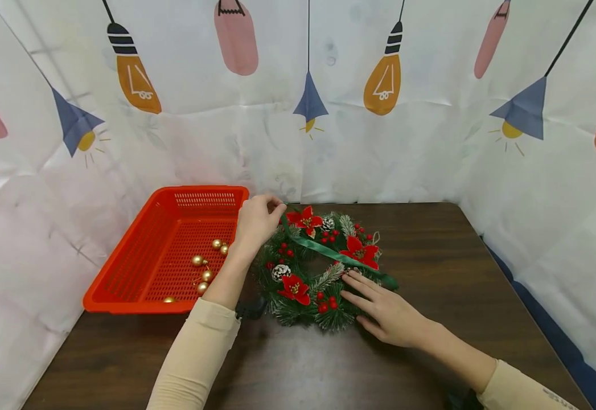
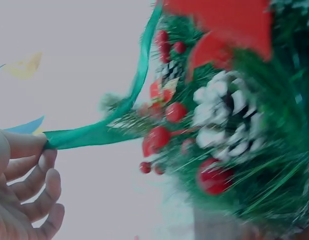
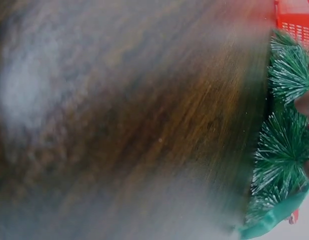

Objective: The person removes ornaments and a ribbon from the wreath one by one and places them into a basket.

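Observation:
A green wreath (image 1: 288, 310) with red poinsettias, red berries and frosted pine cones lies on the table. Across it runs a green ribbon (image 1: 323, 248), from the upper left to the lower right. At the wreath's upper left, my left hand (image 1: 258, 221) pinches the ribbon between thumb and forefinger; the left wrist view shows this pinch closely, with the other fingers loosely bent. My right hand (image 1: 387, 310) rests with extended fingers on the wreath's lower right side. Only two fingertips of it show in the right wrist view, against the pine needles (image 3: 287, 145).
Left of the wreath stands a red plastic basket (image 1: 123, 272) holding several gold balls (image 1: 197, 260). The dark wooden table (image 1: 482, 319) extends to the right. A white curtain (image 1: 277, 154) printed with lamps hangs behind the table.

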